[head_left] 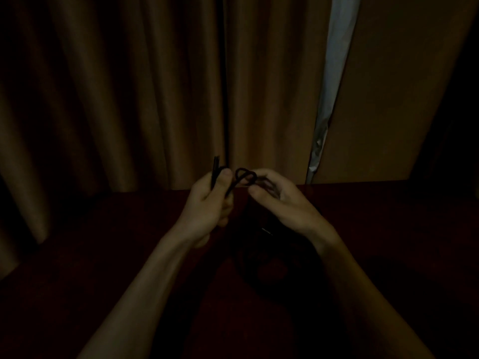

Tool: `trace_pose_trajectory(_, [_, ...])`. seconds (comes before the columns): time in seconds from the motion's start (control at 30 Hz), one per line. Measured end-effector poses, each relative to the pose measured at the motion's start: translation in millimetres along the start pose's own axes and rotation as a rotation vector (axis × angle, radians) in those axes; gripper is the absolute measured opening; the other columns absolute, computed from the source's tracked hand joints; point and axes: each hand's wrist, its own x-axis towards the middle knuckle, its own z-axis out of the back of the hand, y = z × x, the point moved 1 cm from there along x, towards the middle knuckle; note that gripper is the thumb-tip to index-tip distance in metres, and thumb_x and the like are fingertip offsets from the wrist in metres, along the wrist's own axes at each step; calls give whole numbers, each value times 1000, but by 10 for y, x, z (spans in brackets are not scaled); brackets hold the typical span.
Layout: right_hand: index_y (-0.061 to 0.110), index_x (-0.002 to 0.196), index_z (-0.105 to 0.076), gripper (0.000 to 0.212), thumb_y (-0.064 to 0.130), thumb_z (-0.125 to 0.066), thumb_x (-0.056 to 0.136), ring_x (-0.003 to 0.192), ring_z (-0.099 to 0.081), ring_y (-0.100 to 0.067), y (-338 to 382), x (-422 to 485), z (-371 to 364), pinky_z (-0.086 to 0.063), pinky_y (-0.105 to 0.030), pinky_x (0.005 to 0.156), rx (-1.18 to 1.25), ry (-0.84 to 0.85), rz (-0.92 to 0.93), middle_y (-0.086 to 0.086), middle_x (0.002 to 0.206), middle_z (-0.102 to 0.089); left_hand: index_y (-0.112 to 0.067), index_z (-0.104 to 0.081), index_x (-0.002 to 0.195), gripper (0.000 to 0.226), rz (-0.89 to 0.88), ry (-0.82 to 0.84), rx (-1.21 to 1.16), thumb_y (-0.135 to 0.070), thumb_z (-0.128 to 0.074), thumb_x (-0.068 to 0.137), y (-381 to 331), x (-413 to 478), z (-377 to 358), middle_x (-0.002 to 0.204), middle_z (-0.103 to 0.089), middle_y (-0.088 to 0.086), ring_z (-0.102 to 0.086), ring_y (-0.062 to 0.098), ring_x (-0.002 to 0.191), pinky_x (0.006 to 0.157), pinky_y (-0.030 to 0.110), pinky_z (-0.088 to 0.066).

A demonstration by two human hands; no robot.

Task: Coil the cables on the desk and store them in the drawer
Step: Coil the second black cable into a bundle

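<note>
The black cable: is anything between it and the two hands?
No. Both the left hand and the right hand already hold the black cable directly. The drawer is not in view.

place: dim home room | evidence: brown curtains (116, 86), dark wooden desk (388, 229)

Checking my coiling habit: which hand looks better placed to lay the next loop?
Probably right. The right hand already pinches the small loop of the black cable; the left hand anchors the cable's end in a closed grip.
</note>
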Motion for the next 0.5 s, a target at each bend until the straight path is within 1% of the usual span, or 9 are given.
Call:
trace_pose_trajectory(0.07, [15, 110, -70, 19, 21, -53, 105, 113, -64, -5, 31, -9, -13, -45, -18, 98, -27, -28, -31, 9, 112, -72, -30, -71, 85, 30, -8, 54, -10, -41, -47, 101, -30, -20, 8, 54, -33, -8, -27, 6, 43, 40, 22, -20])
trace_pose_trajectory(0.13, [19, 89, -69, 28, 21, -48, 108, 84, -63, -1, 80, 12, -64, -46, -18, 78, -121, -86, 4, 14, 84, -67, -22, -62, 83, 26, -18, 110, 3, -40, -50, 98, -23, -40, -20, 54, -35, -8, -28, 6, 42, 40, 20, -23])
trace_pose_trajectory(0.17, [16, 84, -67, 32, 23, -47, 108, 74, -59, -4, 87, 29, -88, -45, -23, 69, -166, -127, 31, 10, 76, -62, -20, -58, 85, 25, -30, 130, 17, -38, -49, 99, -7, -42, -34, 54, -35, -8, -29, 6, 42, 39, 20, -24])
trace_pose_trajectory(0.23, [7, 84, -65, 35, 25, -47, 108, 70, -57, -17, 120, 49, -137, -45, -32, 66, -174, -198, 73, -7, 76, -61, -21, -57, 92, 24, -67, 149, 62, -32, -41, 105, 10, -43, -62, 54, -36, -5, -31, 8, 41, 40, 22, -27])
trace_pose_trajectory(0.3, [10, 81, -63, 37, 27, -46, 109, 68, -59, -22, 171, 57, -214, -47, -33, 64, -121, -256, 98, -9, 73, -61, -19, -57, 97, 26, -128, 117, 150, -28, -36, 109, 8, -44, -91, 56, -42, -3, -41, 13, 43, 42, 28, -35])
trace_pose_trajectory(0.37, [20, 83, -61, 36, 36, -42, 109, 58, -56, -15, 242, 55, -319, -49, -31, 54, -10, -259, 25, -1, 65, -58, -17, -59, 101, 28, -194, 44, 271, -26, -34, 110, -9, -53, -114, 67, -59, -3, -61, 17, 58, 54, 32, -51])
trace_pose_trajectory(0.4, [24, 86, -59, 35, 40, -39, 109, 57, -55, -12, 263, 57, -360, -49, -30, 52, 23, -253, -29, 4, 65, -57, -19, -61, 104, 28, -209, 10, 299, -25, -34, 110, -9, -56, -120, 77, -66, -3, -68, 13, 70, 63, 27, -54])
trace_pose_trajectory(0.47, [27, 94, -52, 30, 45, -34, 109, 60, -52, -3, 279, 64, -382, -46, -25, 56, 0, -255, -97, 13, 70, -54, -25, -62, 109, 28, -207, -34, 296, -23, -35, 110, -4, -61, -126, 95, -71, -9, -69, 2, 91, 77, 15, -52])
trace_pose_trajectory(0.5, [29, 95, -48, 27, 46, -32, 109, 60, -49, 1, 271, 70, -384, -42, -22, 58, -8, -252, -123, 14, 75, -52, -26, -62, 112, 27, -197, -49, 280, -23, -35, 110, 2, -53, -118, 102, -71, -11, -67, 0, 100, 84, 14, -50])
